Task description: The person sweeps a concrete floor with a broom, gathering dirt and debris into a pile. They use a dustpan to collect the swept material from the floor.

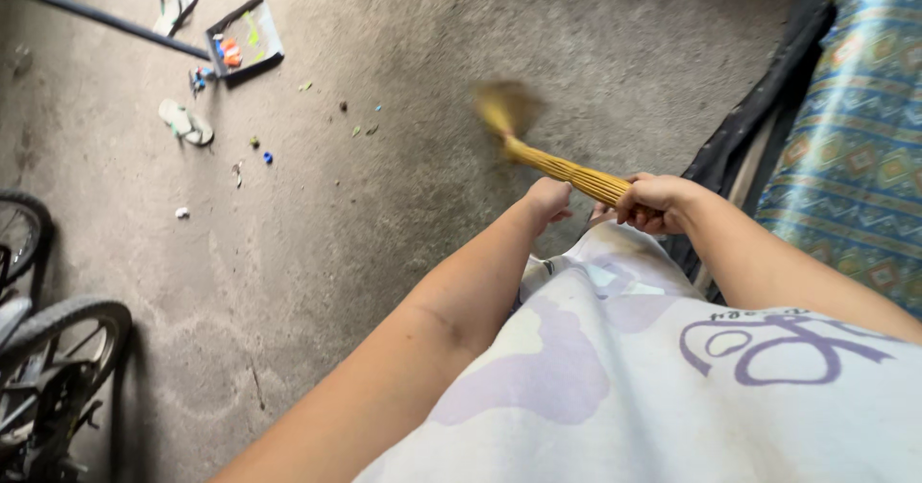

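Note:
A yellow stick broom (552,162) points out from me toward the concrete floor (403,205), its far tip blurred by motion. My right hand (656,202) is closed around the bundle's near end. My left hand (548,200) sits just left of it with fingers curled against the broom's near part; how firmly it grips is unclear. Below the arms is my white shirt with a purple print (624,368).
A dustpan with a long dark handle (245,39) holds coloured scraps at the upper left. Two sandals (185,122) and small bits of litter lie near it. Bicycle wheels (58,349) stand at the left edge. A patterned blue mattress (855,147) fills the right.

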